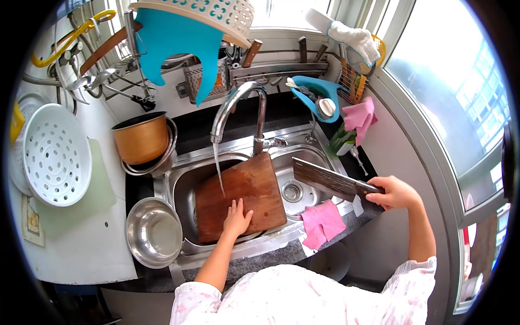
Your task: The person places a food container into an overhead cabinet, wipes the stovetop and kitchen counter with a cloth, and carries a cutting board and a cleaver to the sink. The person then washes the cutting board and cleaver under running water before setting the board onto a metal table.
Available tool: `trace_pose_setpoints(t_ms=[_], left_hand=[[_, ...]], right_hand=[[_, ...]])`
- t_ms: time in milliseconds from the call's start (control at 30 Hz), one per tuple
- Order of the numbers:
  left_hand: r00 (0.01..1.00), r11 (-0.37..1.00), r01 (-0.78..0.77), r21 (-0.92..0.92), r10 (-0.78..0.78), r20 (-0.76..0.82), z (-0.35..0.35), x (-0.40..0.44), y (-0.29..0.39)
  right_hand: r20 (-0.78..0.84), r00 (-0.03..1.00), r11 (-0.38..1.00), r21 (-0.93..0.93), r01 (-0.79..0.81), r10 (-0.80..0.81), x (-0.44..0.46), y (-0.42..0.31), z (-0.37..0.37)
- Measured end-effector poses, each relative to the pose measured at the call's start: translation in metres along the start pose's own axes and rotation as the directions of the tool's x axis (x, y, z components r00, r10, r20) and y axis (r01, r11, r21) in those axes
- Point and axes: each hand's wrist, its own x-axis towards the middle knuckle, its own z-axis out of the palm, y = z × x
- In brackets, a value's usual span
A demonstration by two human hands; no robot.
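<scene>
A brown wooden cutting board [254, 189] lies tilted across the left basin of the steel sink [189, 250]. My left hand [236, 219] rests on its lower part, fingers stretched out. Water runs from the curved faucet [238, 97] onto the board near my fingertips. My right hand [394, 193] is wrapped round the dark handle of a cleaver [325, 180]. Its broad blade points left over the right basin, above the drain [292, 192]. A pink cloth [323, 223] hangs over the sink's front rim, below the blade.
A steel bowl [154, 233] sits left of the sink, with a copper-coloured pot [141, 138] behind it. White colanders [57, 155] stand at the far left. A blue corner strainer [317, 97] holds utensils behind the right basin. A beige basket [233, 16] hangs overhead.
</scene>
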Motion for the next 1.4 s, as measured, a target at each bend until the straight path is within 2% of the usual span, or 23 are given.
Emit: trace_pose_setpoints(t_ms=[67,167,300,367,400,433,600,633,833,933,1067,1200,1233,1300,1333,1400], left_hand=[[1.0,1.0,-0.004,0.021,0.004,-0.005,0.002,0.001,-0.002],[1.0,1.0,0.013,0.011,-0.014,0.011,-0.003,-0.003,0.004],[1.0,1.0,0.015,0.02,-0.016,0.009,-0.001,0.0,0.001],[1.0,1.0,0.012,0.026,-0.013,0.024,-0.002,-0.002,0.003],[0.999,0.999,0.02,0.029,-0.02,0.026,-0.002,-0.002,0.003],[0.999,0.999,0.028,0.031,-0.029,0.028,-0.002,-0.002,0.003],[0.999,0.999,0.021,0.037,-0.022,0.039,-0.004,-0.003,0.005],[0.999,0.999,0.023,0.039,-0.024,0.035,-0.004,-0.003,0.005],[0.999,0.999,0.017,0.049,-0.019,0.037,-0.006,-0.006,0.009],[0.999,0.999,0.009,0.053,-0.01,0.032,-0.004,-0.005,0.006],[1.0,0.999,-0.013,0.029,0.012,0.019,-0.004,-0.005,0.002],[1.0,1.0,-0.022,0.017,0.022,0.012,-0.003,-0.005,-0.001],[1.0,0.999,-0.022,0.024,0.022,0.01,0.0,-0.003,-0.003],[0.999,0.999,-0.032,0.016,0.032,-0.006,0.002,-0.002,-0.006],[0.999,0.999,-0.034,0.018,0.034,-0.008,0.001,-0.003,-0.005],[1.0,0.999,-0.027,0.02,0.027,-0.006,0.0,-0.005,-0.003]], right_hand=[[0.039,0.999,0.983,-0.18,-0.024,0.032,-0.001,0.0,-0.007],[0.092,0.988,0.957,-0.274,-0.096,0.125,-0.005,-0.004,-0.01],[0.103,0.988,0.933,-0.352,-0.075,0.119,-0.012,0.008,0.001],[0.05,0.999,0.883,-0.467,0.039,-0.018,-0.014,0.021,0.015],[0.014,1.0,0.859,-0.512,0.031,-0.028,-0.017,0.026,0.027],[-0.005,0.994,0.823,-0.561,0.089,-0.112,-0.019,0.033,0.04],[-0.123,0.958,0.703,-0.705,0.098,-0.257,-0.028,0.073,0.118],[-0.14,0.949,0.701,-0.705,0.104,-0.282,-0.029,0.086,0.134],[-0.166,0.982,0.825,-0.565,-0.022,-0.088,-0.037,0.131,0.215],[-0.176,0.982,0.84,-0.541,-0.042,-0.064,-0.039,0.133,0.227],[-0.106,0.993,0.837,-0.547,-0.015,-0.052,-0.04,0.12,0.197],[0.074,0.995,0.868,-0.496,-0.02,0.066,-0.054,0.068,0.116],[0.055,0.997,0.874,-0.486,-0.02,0.053,-0.059,0.059,0.096],[0.123,0.986,0.869,-0.492,-0.042,0.117,-0.062,0.034,0.053],[0.117,0.992,0.878,-0.478,0.018,0.044,-0.064,0.024,0.035],[0.082,0.996,0.881,-0.473,0.026,0.015,-0.06,-0.003,-0.002]])
